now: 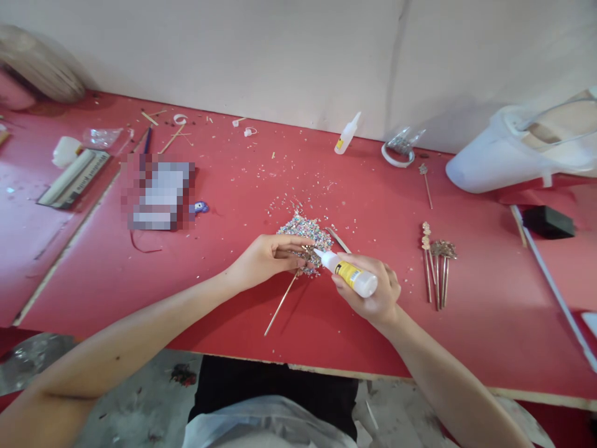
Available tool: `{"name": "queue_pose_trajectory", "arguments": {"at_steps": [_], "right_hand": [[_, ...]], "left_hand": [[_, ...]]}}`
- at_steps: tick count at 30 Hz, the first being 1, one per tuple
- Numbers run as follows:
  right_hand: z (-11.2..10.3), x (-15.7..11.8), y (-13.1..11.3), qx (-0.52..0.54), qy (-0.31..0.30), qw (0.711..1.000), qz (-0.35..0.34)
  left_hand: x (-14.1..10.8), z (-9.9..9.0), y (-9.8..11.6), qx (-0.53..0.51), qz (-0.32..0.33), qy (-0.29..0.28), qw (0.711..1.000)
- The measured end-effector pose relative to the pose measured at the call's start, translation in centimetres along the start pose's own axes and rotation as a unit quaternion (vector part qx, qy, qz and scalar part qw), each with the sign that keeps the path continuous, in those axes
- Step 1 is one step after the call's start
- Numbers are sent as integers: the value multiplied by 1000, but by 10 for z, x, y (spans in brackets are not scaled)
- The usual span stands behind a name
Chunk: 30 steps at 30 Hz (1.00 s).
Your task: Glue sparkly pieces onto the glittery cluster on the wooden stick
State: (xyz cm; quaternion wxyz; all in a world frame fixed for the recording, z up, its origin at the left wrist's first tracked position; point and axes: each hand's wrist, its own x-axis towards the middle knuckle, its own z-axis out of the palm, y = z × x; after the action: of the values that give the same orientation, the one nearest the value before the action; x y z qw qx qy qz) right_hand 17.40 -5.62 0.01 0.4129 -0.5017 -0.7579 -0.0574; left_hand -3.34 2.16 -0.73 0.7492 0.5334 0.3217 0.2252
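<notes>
My left hand (275, 258) pinches the ornate head of a thin gold hair stick (281, 305), its shaft slanting down toward the table's front edge. In my right hand (375, 286) is a clear glue bottle (356, 277) with a yellow label, its white nozzle pointing left at the stick's head. Whether the nozzle touches it cannot be made out. Just behind and under the fingers lies a pile of small glittery chips (305, 229). A slim metal tool (339, 241) rests at the pile's right side. The fingers partly hide the stick's head.
Several finished-looking sticks (438, 267) lie to the right, with a single one (426, 186) behind them. Farther back are a second glue bottle (347, 134), a tape roll (398, 155) and a white bucket (494, 152). A blurred phone-like object (161, 196) and a knife box (74, 179) are at left.
</notes>
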Motion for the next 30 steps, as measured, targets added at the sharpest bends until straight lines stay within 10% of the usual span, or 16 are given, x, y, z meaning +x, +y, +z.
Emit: {"name": "queue_pose_trajectory", "arguments": {"at_steps": [30], "right_hand": [[1, 3, -1, 11, -18, 1000, -11]], "left_hand": [[1, -1, 0, 28, 10, -6, 1000]]}}
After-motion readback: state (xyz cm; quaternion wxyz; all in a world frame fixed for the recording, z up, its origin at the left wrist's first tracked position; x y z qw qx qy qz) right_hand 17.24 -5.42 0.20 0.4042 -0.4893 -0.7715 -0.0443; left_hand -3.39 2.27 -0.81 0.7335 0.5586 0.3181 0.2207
